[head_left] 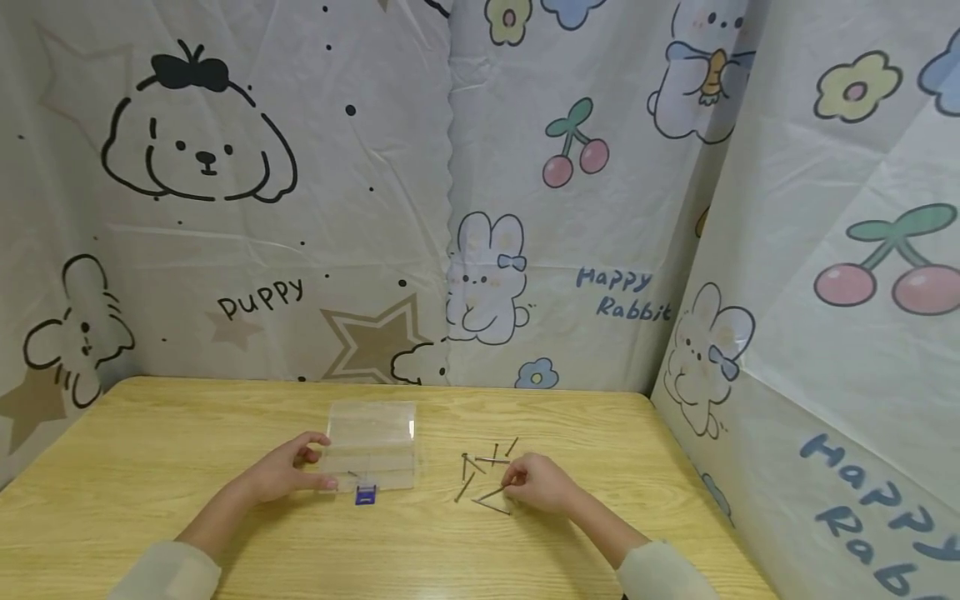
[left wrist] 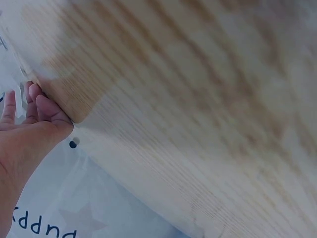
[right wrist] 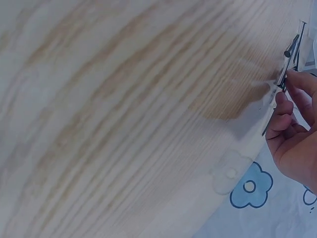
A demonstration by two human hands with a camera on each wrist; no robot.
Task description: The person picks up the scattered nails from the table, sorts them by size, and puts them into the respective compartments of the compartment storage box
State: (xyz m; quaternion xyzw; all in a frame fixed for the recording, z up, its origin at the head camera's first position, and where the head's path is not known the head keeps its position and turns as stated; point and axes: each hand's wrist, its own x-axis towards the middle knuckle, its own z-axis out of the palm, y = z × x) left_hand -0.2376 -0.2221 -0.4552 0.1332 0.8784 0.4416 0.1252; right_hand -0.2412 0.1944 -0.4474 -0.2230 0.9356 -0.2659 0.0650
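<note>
I count eight nails in all as best the overlaps let me tell: one nail (head_left: 491,493) pinched in my right hand (head_left: 543,483), and seven more nails (head_left: 464,487) to the left of that grip and beyond it. One clear plastic box (head_left: 371,425) sits at my left hand (head_left: 292,471), with one blue latch (head_left: 365,495) just right of my thumb.

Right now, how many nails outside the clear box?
8 nails visible: one pinched in the right grip, one in front, one slanting at left, one behind that, one angled beside it, one crosswise, one across that, one farthest back. Some may be hidden.
</note>
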